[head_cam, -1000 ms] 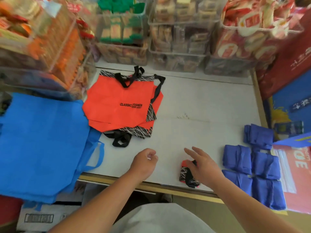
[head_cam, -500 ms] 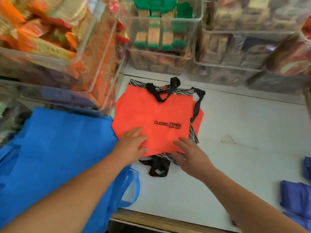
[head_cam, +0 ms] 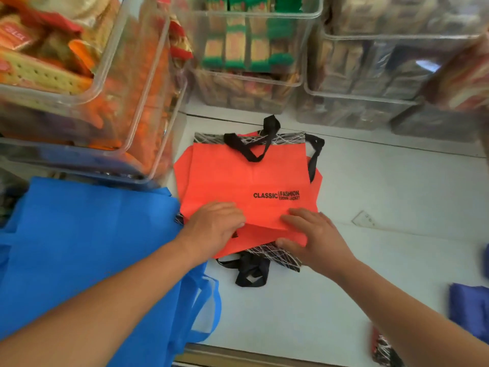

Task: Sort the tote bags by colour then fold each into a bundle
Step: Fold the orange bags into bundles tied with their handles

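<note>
Head view: a stack of red totes (head_cam: 182, 170) lies flat on the white table (head_cam: 397, 197), just in front of the clear bins (head_cam: 251, 49) of packed snacks that line the back. The top tote (head_cam: 251, 178), printed "CLASSIC FASHION", has its black handles (head_cam: 254, 147) toward the bins. From under the near side of the stack, a black-and-white patterned band (head_cam: 275, 256) and a tangle of black straps (head_cam: 251, 272) of a lower tote stick out toward the person. Both hands are at the near edge of the top tote. The left hand (head_cam: 214, 229) has its fingers curled over that edge and grips it. The right hand (head_cam: 317, 239) pinches the same edge, with fingers on top and the thumb tucked beneath, so the edge stands raised off the tote below. Left of the stack and just beside it lies a big blue tote (head_cam: 79, 247), spread flat under the left forearm, with a handle loop (head_cam: 209, 311) reaching past the table's front edge. At the lower right, a folded red bundle (head_cam: 381, 348) sits near the table's front, partly hidden by the right forearm. Blurred blue bundles (head_cam: 471, 311) lie at the right edge, well apart from the stack.
</note>
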A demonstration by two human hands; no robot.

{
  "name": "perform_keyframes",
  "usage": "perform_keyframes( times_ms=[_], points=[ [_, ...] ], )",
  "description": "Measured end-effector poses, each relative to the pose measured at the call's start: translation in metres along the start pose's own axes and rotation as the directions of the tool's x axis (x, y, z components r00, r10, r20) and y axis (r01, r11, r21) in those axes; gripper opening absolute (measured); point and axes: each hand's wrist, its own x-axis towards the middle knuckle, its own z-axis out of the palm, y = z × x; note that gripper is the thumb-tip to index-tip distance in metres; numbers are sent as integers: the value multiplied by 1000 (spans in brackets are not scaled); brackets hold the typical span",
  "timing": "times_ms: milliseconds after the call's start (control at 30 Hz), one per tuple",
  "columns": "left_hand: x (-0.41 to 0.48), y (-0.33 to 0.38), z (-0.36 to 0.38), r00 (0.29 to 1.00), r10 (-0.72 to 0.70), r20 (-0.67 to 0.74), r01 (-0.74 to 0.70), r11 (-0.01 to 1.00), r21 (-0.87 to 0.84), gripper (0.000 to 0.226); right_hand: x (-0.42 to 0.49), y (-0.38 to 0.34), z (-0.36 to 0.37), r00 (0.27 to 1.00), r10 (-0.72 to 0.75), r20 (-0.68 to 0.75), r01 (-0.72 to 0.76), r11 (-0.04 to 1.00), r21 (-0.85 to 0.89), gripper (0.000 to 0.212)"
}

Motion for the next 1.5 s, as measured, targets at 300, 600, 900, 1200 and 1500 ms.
perform_keyframes(
  times_ms=[300, 600, 900, 1200, 1500],
  points=[
    [-18, 122, 1, 969, -182, 169, 220, 944, -244, 35, -90, 65, -82, 993, -109, 40, 107, 994, 36, 55],
    [-10, 129, 37, 857, -444, 263, 490, 860, -144, 61, -117, 123, -91, 931, 239, 275, -293, 939, 178, 31],
    [75, 123, 87, 951, -78, 298, 34, 988, 147, 68, -103, 143, -40, 910, 412, 33, -414, 909, 51, 27],
    [140, 84, 99, 829, 64, 556, -38, 998, -59, 46, -87, 146, 7, 832, 399, -385, -438, 899, -15, 6],
    [132, 65, 83, 738, 169, 653, -112, 985, -129, 27, -63, 133, 37, 729, 426, -535, -479, 877, 45, 17]
  ],
)
